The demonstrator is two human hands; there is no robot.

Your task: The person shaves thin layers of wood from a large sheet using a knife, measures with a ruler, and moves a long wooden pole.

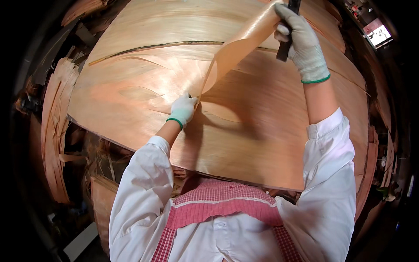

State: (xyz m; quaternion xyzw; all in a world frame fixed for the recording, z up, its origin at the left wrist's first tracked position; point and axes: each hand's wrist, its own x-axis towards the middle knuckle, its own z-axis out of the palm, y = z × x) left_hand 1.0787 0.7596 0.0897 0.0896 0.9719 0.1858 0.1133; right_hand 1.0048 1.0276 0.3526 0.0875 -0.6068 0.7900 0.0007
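Observation:
A thin, curled strip of wood veneer (pixel 238 50) rises off a large veneer sheet (pixel 253 153) and casts a shadow on it. My left hand (pixel 183 108), in a white glove with a green cuff, is closed on the strip's lower end, close to the sheet. My right hand (pixel 300 37), gloved alike, is raised higher at the far right. It grips a dark, flat bar-like tool (pixel 284 49), whose working end I cannot make out. The strip's upper end meets the fingers of that hand. A long dark-edged split (pixel 161 46) runs across the sheets beyond my left hand.
Broken veneer scraps (pixel 59 126) are piled along the left side. More veneer edges (pixel 371 161) hang down at the right. A pale board (pixel 102 201) leans below the sheet's near left edge. My body, in a red checked apron (pixel 227 192), stands against the near edge.

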